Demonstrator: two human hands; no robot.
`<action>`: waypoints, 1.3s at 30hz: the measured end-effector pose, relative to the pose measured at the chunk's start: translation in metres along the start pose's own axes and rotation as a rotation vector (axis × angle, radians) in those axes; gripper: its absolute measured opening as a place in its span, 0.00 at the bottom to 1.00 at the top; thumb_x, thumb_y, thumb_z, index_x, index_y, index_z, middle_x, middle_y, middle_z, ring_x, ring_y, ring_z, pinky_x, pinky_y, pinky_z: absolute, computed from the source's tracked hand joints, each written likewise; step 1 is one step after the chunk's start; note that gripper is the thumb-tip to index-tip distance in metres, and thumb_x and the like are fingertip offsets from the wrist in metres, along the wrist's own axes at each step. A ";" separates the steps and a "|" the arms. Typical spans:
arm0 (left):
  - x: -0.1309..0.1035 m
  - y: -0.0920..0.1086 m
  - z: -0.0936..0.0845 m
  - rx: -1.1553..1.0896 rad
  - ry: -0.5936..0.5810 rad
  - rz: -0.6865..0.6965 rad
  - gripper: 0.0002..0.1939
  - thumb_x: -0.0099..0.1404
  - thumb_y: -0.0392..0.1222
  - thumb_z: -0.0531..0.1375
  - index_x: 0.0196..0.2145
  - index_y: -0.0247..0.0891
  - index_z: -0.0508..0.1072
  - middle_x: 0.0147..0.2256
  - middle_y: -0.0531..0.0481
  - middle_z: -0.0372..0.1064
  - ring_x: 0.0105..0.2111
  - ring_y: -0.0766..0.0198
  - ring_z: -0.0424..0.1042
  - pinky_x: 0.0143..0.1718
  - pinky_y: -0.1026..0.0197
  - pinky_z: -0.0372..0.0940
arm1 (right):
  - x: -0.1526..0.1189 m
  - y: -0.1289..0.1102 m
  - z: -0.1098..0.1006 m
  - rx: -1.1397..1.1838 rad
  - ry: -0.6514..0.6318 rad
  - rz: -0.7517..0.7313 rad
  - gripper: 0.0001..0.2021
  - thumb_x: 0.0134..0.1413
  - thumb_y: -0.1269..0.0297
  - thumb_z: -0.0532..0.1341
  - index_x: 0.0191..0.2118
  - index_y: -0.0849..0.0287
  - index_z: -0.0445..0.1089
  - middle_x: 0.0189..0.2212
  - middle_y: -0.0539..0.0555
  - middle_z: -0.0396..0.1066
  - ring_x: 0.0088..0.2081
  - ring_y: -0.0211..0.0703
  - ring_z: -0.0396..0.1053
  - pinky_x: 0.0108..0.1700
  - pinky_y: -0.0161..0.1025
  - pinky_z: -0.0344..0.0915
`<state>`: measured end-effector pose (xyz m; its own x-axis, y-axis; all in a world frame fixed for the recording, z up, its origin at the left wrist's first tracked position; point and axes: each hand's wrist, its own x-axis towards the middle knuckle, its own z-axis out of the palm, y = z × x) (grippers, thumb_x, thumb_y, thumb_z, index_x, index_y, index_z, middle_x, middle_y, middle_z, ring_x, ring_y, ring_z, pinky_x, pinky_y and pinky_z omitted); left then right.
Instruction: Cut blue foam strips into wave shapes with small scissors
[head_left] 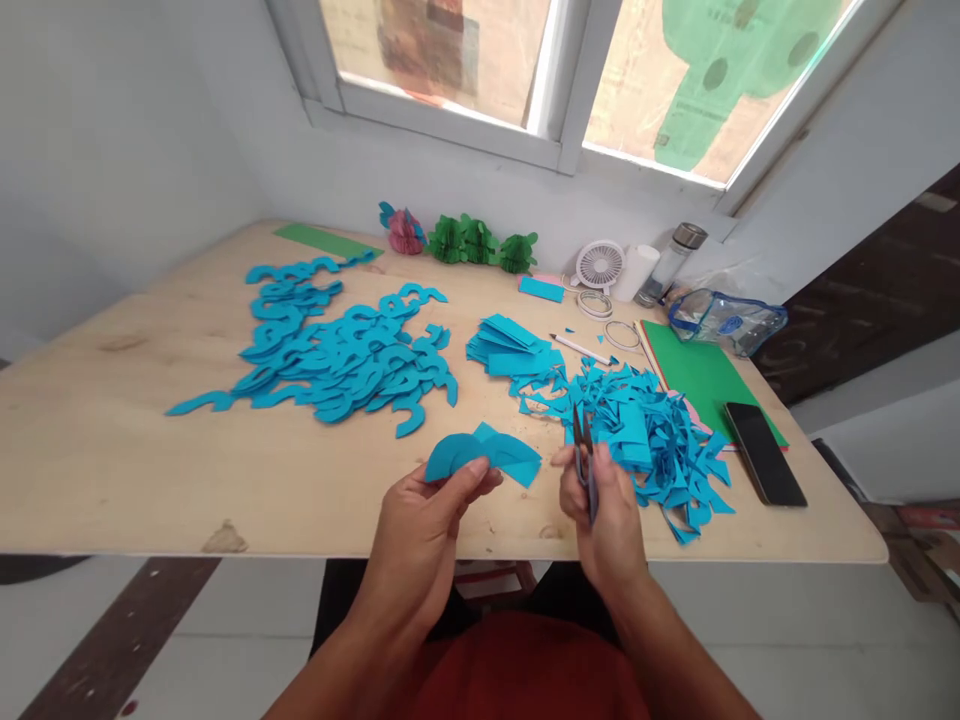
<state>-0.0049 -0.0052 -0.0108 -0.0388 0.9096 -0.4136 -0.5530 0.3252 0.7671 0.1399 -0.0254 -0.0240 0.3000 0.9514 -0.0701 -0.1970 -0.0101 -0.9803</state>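
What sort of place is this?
Likely a papercraft workspace: scissors in the right hand, blue paper scraps heaped on the table, and green paper shapes along its back edge.

1. One white fan (599, 265).
2. Three green paper figures (478, 240), left of the fan.
3. One pink paper figure (406, 232), farther left.
4. One bottle (673, 262), right of the fan.
5. One pouch (724, 318), farther right.
6. One pen (581, 348), nearer than the fan.
7. One phone (765, 453), nearer and right of it.
8. One pair of scissors (582, 442), nearer than it.
9. Two hands (420, 525), likewise nearer.
10. Blue paper pieces (352, 355), nearer: too overlapped to count.
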 end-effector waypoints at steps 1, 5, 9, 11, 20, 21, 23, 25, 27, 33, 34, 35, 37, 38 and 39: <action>0.001 0.001 0.002 -0.053 0.012 0.007 0.08 0.45 0.38 0.73 0.23 0.37 0.78 0.23 0.54 0.75 0.27 0.64 0.73 0.38 0.62 0.68 | -0.006 0.008 0.002 0.014 0.027 0.032 0.24 0.58 0.42 0.55 0.29 0.60 0.69 0.15 0.43 0.48 0.18 0.34 0.43 0.21 0.35 0.42; 0.000 0.003 0.010 -0.158 0.036 0.019 0.09 0.44 0.38 0.73 0.22 0.36 0.77 0.24 0.53 0.76 0.29 0.64 0.74 0.40 0.61 0.69 | -0.024 0.032 0.015 0.056 -0.056 0.145 0.23 0.57 0.42 0.57 0.30 0.60 0.69 0.14 0.42 0.48 0.18 0.33 0.42 0.20 0.35 0.40; -0.002 0.003 0.011 -0.173 0.035 0.029 0.08 0.47 0.38 0.72 0.23 0.36 0.77 0.26 0.52 0.77 0.31 0.63 0.75 0.41 0.61 0.68 | -0.026 0.036 0.032 0.087 -0.108 0.148 0.22 0.57 0.43 0.57 0.29 0.60 0.68 0.14 0.41 0.48 0.18 0.33 0.43 0.20 0.34 0.40; -0.003 0.002 0.011 -0.175 0.033 0.027 0.08 0.48 0.38 0.72 0.24 0.36 0.77 0.26 0.51 0.77 0.32 0.63 0.75 0.41 0.62 0.68 | -0.024 0.035 0.039 0.113 -0.131 0.140 0.22 0.57 0.43 0.57 0.29 0.60 0.67 0.14 0.41 0.47 0.18 0.33 0.42 0.20 0.34 0.39; 0.000 0.003 0.018 -0.225 0.070 0.048 0.11 0.43 0.40 0.73 0.23 0.35 0.77 0.24 0.52 0.75 0.28 0.65 0.73 0.35 0.64 0.68 | -0.022 0.037 0.051 0.140 -0.143 0.083 0.23 0.57 0.42 0.57 0.26 0.60 0.65 0.14 0.40 0.46 0.18 0.32 0.40 0.20 0.34 0.39; 0.000 0.003 0.019 -0.229 0.081 0.051 0.11 0.43 0.40 0.74 0.23 0.35 0.77 0.23 0.52 0.75 0.28 0.65 0.73 0.34 0.64 0.68 | -0.023 0.037 0.052 0.131 -0.139 0.079 0.24 0.57 0.42 0.57 0.26 0.60 0.65 0.14 0.40 0.46 0.18 0.32 0.40 0.20 0.34 0.39; 0.000 0.003 0.019 -0.238 0.103 0.049 0.12 0.42 0.41 0.74 0.22 0.35 0.76 0.23 0.52 0.75 0.27 0.65 0.73 0.32 0.65 0.68 | -0.022 0.037 0.053 0.111 -0.129 0.073 0.24 0.57 0.41 0.57 0.25 0.59 0.64 0.14 0.40 0.46 0.18 0.32 0.40 0.20 0.34 0.39; -0.001 0.003 0.019 -0.241 0.106 0.041 0.12 0.41 0.41 0.74 0.22 0.35 0.77 0.22 0.52 0.74 0.26 0.65 0.73 0.31 0.65 0.68 | -0.022 0.036 0.054 0.102 -0.120 0.068 0.24 0.57 0.41 0.56 0.25 0.59 0.64 0.14 0.40 0.46 0.18 0.32 0.40 0.20 0.34 0.39; -0.001 0.003 0.019 -0.242 0.103 0.035 0.12 0.40 0.40 0.74 0.22 0.35 0.77 0.22 0.52 0.74 0.26 0.65 0.73 0.31 0.66 0.69 | -0.021 0.036 0.054 0.097 -0.113 0.065 0.24 0.58 0.41 0.56 0.25 0.59 0.64 0.14 0.40 0.46 0.18 0.32 0.40 0.20 0.34 0.39; -0.002 0.004 0.021 -0.229 0.136 0.028 0.13 0.39 0.41 0.74 0.22 0.35 0.76 0.22 0.52 0.74 0.25 0.66 0.72 0.28 0.66 0.68 | -0.021 0.037 0.053 0.055 -0.119 0.038 0.24 0.59 0.42 0.55 0.26 0.60 0.66 0.14 0.41 0.46 0.18 0.32 0.41 0.20 0.34 0.40; -0.002 0.004 0.021 -0.228 0.140 0.026 0.14 0.39 0.41 0.75 0.22 0.35 0.76 0.22 0.52 0.74 0.25 0.66 0.72 0.28 0.66 0.68 | -0.021 0.037 0.053 0.052 -0.120 0.033 0.24 0.59 0.42 0.55 0.26 0.60 0.66 0.14 0.41 0.46 0.18 0.32 0.41 0.20 0.34 0.40; -0.002 0.004 0.021 -0.227 0.143 0.024 0.14 0.38 0.41 0.75 0.22 0.35 0.76 0.22 0.52 0.74 0.25 0.65 0.72 0.28 0.66 0.68 | -0.021 0.037 0.053 0.050 -0.122 0.029 0.24 0.59 0.42 0.55 0.26 0.60 0.67 0.14 0.41 0.46 0.19 0.32 0.41 0.20 0.34 0.41; -0.002 0.004 0.021 -0.225 0.146 0.023 0.14 0.38 0.41 0.75 0.22 0.35 0.76 0.22 0.52 0.74 0.26 0.65 0.72 0.29 0.66 0.68 | -0.021 0.038 0.053 0.050 -0.123 0.025 0.24 0.59 0.43 0.55 0.26 0.60 0.66 0.15 0.41 0.46 0.19 0.32 0.41 0.20 0.34 0.41; -0.002 0.004 0.021 -0.224 0.143 0.025 0.14 0.39 0.41 0.75 0.22 0.35 0.76 0.22 0.52 0.74 0.26 0.65 0.72 0.29 0.66 0.68 | -0.021 0.038 0.053 0.050 -0.122 0.024 0.24 0.59 0.43 0.55 0.26 0.60 0.66 0.15 0.41 0.46 0.19 0.32 0.41 0.20 0.34 0.41; -0.003 0.004 0.021 -0.224 0.139 0.028 0.13 0.39 0.41 0.74 0.22 0.35 0.76 0.22 0.53 0.74 0.26 0.66 0.72 0.29 0.66 0.68 | -0.021 0.039 0.053 0.050 -0.121 0.023 0.24 0.59 0.43 0.55 0.26 0.60 0.66 0.15 0.41 0.47 0.19 0.32 0.41 0.20 0.34 0.41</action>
<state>0.0104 -0.0008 0.0037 -0.1621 0.8679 -0.4695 -0.7202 0.2212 0.6576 0.0762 -0.0297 -0.0506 0.1802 0.9813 -0.0670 -0.2502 -0.0201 -0.9680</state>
